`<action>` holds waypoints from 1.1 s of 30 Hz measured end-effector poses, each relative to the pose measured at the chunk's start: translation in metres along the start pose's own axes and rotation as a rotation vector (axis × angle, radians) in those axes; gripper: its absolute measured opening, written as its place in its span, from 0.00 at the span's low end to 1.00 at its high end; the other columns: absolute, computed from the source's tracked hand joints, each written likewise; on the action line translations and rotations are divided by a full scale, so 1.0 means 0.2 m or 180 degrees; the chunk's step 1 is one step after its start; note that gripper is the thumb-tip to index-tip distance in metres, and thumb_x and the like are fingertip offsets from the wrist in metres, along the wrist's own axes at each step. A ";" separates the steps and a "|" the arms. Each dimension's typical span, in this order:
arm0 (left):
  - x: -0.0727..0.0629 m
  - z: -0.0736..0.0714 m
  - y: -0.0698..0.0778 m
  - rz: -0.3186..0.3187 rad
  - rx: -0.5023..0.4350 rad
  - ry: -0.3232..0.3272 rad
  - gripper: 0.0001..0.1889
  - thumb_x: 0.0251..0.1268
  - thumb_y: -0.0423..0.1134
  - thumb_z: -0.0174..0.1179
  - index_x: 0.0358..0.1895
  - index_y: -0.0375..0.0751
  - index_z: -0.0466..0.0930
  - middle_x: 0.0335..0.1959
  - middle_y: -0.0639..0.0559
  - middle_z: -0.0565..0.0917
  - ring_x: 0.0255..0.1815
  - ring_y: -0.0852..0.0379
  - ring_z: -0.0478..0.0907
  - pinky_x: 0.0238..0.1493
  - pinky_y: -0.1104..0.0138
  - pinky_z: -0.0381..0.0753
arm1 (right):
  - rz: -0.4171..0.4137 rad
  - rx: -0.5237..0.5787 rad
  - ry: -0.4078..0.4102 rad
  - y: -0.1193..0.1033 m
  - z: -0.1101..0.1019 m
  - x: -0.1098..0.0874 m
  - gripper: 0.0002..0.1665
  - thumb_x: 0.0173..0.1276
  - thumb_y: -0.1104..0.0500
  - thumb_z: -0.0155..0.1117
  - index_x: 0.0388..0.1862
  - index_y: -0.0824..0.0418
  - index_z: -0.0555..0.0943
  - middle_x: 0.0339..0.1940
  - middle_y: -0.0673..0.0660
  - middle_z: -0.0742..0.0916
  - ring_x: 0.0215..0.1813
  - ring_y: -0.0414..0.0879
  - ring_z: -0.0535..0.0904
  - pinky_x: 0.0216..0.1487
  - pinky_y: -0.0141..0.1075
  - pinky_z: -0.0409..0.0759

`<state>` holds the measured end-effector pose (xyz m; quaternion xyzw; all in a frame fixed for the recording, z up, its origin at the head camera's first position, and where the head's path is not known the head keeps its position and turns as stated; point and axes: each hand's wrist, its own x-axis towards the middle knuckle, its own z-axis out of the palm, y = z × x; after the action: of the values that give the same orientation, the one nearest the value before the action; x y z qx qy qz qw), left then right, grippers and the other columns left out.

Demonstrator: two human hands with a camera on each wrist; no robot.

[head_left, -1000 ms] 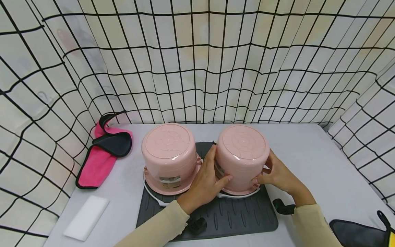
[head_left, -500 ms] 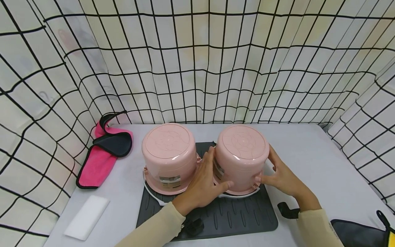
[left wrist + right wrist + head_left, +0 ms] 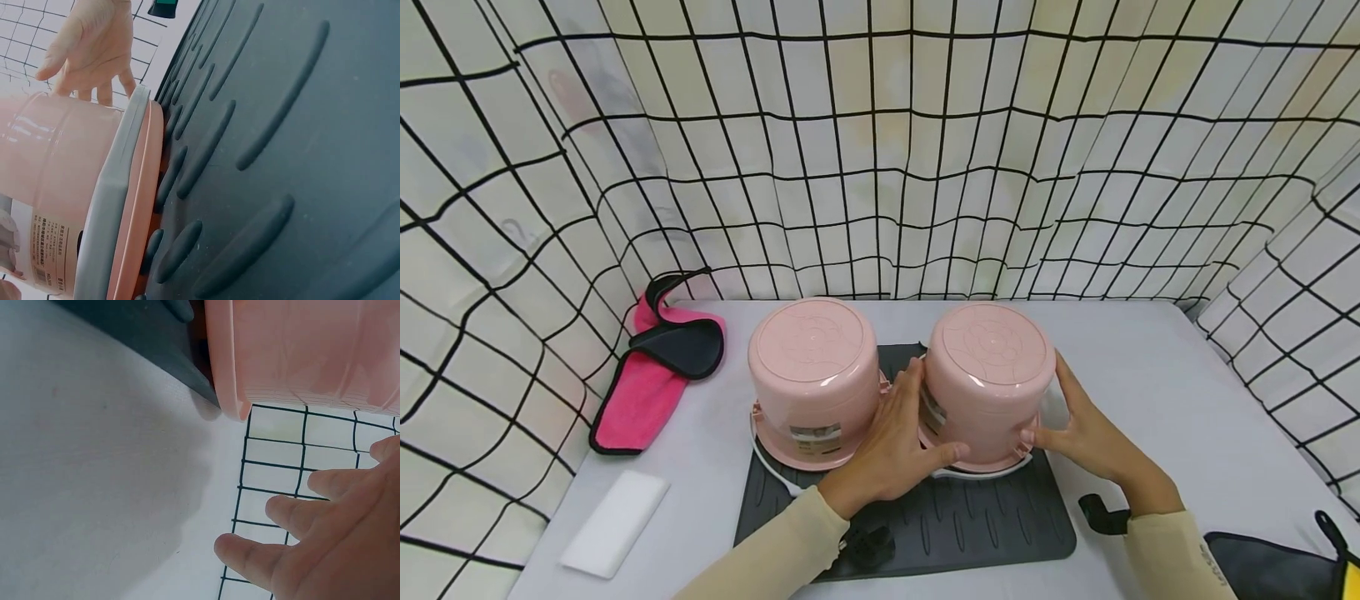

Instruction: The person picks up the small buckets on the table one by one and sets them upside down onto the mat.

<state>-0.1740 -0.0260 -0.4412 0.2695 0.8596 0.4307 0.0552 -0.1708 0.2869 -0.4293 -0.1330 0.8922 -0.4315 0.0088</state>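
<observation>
Two pink plastic buckets stand upside down on a dark grey ridged mat in the head view. My left hand lies between them, fingers straight along the near left side of the right bucket. The left bucket stands beside the back of that hand. My right hand is at the right bucket's right side, fingers extended. In the right wrist view, the right hand's fingers are spread apart, with a gap to the bucket wall. The right bucket's whitish handle lies along its rim.
A pink cloth piece with black edging lies at the table's left, against the black net. A white block sits nearer the front. At the lower right is a black pad with yellow trim.
My right hand has loosened from the right bucket and moved slightly right, its fingers spreading. My left hand has shifted slightly left. Both buckets keep their places on the mat.
</observation>
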 end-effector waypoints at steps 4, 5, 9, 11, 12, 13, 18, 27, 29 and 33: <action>-0.01 -0.02 0.00 0.0089 -0.0081 -0.0019 0.60 0.68 0.67 0.63 0.86 0.52 0.27 0.87 0.55 0.34 0.87 0.52 0.32 0.81 0.38 0.39 | 0.0058 -0.0102 -0.0002 -0.01 0.00 -0.01 0.77 0.56 0.48 0.81 0.85 0.29 0.33 0.88 0.57 0.44 0.85 0.70 0.37 0.64 0.85 0.47; -0.02 -0.02 0.00 0.0106 -0.0102 -0.0038 0.60 0.68 0.66 0.63 0.86 0.53 0.27 0.87 0.56 0.34 0.87 0.52 0.32 0.81 0.38 0.39 | 0.0075 -0.0117 -0.0004 -0.02 0.00 -0.01 0.76 0.56 0.48 0.81 0.86 0.30 0.33 0.88 0.57 0.44 0.85 0.70 0.37 0.65 0.85 0.47; -0.07 -0.06 0.01 0.0148 -0.0107 -0.0150 0.59 0.68 0.65 0.63 0.86 0.55 0.27 0.87 0.56 0.34 0.87 0.48 0.32 0.80 0.36 0.40 | 0.0160 -0.0236 -0.0032 -0.02 -0.01 -0.02 0.77 0.58 0.46 0.80 0.87 0.36 0.31 0.88 0.58 0.43 0.85 0.70 0.38 0.66 0.84 0.49; -0.10 -0.08 0.01 0.0097 -0.0047 -0.0232 0.59 0.68 0.67 0.62 0.86 0.57 0.26 0.87 0.57 0.32 0.87 0.48 0.30 0.81 0.37 0.39 | 0.0194 -0.0295 -0.0043 -0.03 -0.02 -0.03 0.77 0.59 0.45 0.79 0.87 0.40 0.31 0.88 0.60 0.42 0.85 0.70 0.38 0.67 0.83 0.49; -0.12 -0.09 0.01 0.0086 -0.0009 -0.0269 0.59 0.68 0.68 0.61 0.86 0.58 0.26 0.87 0.57 0.31 0.87 0.48 0.30 0.81 0.38 0.40 | 0.0207 -0.0320 -0.0050 -0.03 -0.03 -0.04 0.77 0.59 0.44 0.79 0.87 0.42 0.31 0.88 0.61 0.42 0.85 0.71 0.38 0.67 0.83 0.49; -0.13 -0.10 0.02 0.0086 0.0023 -0.0292 0.59 0.68 0.69 0.61 0.86 0.59 0.26 0.87 0.57 0.31 0.87 0.48 0.29 0.81 0.38 0.40 | 0.0218 -0.0333 -0.0057 -0.03 -0.03 -0.04 0.77 0.60 0.44 0.79 0.87 0.44 0.30 0.88 0.61 0.42 0.85 0.71 0.38 0.68 0.82 0.49; -0.22 -0.18 0.04 0.0016 0.0226 -0.0510 0.58 0.66 0.74 0.59 0.86 0.61 0.30 0.87 0.60 0.35 0.87 0.50 0.32 0.81 0.41 0.46 | 0.0324 -0.0458 -0.0078 -0.05 -0.07 -0.06 0.74 0.63 0.43 0.77 0.88 0.47 0.31 0.88 0.64 0.42 0.85 0.71 0.39 0.69 0.81 0.50; -0.44 -0.40 0.07 -0.0257 0.0407 -0.0861 0.50 0.67 0.74 0.56 0.84 0.51 0.55 0.85 0.51 0.57 0.84 0.50 0.53 0.77 0.41 0.60 | 0.0412 -0.0660 -0.0172 -0.07 -0.17 -0.11 0.71 0.67 0.41 0.74 0.88 0.49 0.32 0.87 0.67 0.40 0.85 0.71 0.36 0.71 0.79 0.47; -0.49 -0.46 0.07 -0.0282 0.0449 -0.0879 0.47 0.69 0.73 0.56 0.82 0.49 0.60 0.83 0.52 0.61 0.83 0.49 0.57 0.76 0.40 0.63 | 0.0446 -0.0759 -0.0194 -0.05 -0.19 -0.12 0.70 0.68 0.40 0.72 0.88 0.49 0.32 0.87 0.68 0.41 0.85 0.72 0.36 0.71 0.79 0.47; -0.58 -0.60 0.04 -0.0364 0.0880 -0.0649 0.37 0.72 0.68 0.58 0.75 0.50 0.73 0.75 0.53 0.73 0.75 0.47 0.70 0.70 0.41 0.71 | 0.0511 -0.0926 -0.0240 -0.03 -0.24 -0.13 0.69 0.69 0.37 0.70 0.88 0.48 0.31 0.86 0.69 0.41 0.84 0.73 0.37 0.70 0.80 0.47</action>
<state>-0.1123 -0.1666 -0.3753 0.2675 0.9145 0.2749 0.1289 -0.1513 0.3256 -0.3973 -0.0773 0.9521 -0.2904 0.0575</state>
